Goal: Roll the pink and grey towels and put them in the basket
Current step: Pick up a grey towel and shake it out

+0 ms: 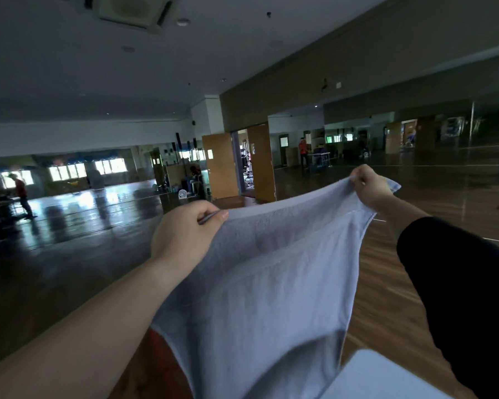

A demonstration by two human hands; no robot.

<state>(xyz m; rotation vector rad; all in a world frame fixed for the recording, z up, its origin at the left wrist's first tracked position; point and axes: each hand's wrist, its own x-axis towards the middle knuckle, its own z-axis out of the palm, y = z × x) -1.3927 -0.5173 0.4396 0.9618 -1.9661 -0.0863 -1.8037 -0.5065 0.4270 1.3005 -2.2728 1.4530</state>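
I hold a pale grey towel point(271, 283) up in the air in front of me, spread flat and hanging down. My left hand point(182, 234) pinches its top left corner. My right hand point(370, 187) pinches the top right corner, higher and farther away. The top edge stretches taut between both hands. Neither the pink towel nor the basket can be seen.
A white table corner point(380, 375) shows at the bottom right, below the towel. Something red point(162, 358) lies low behind the towel's left edge. Beyond is a large dim hall with a wooden floor point(392, 272), open wooden doors point(221, 165) and people far off at the left and back.
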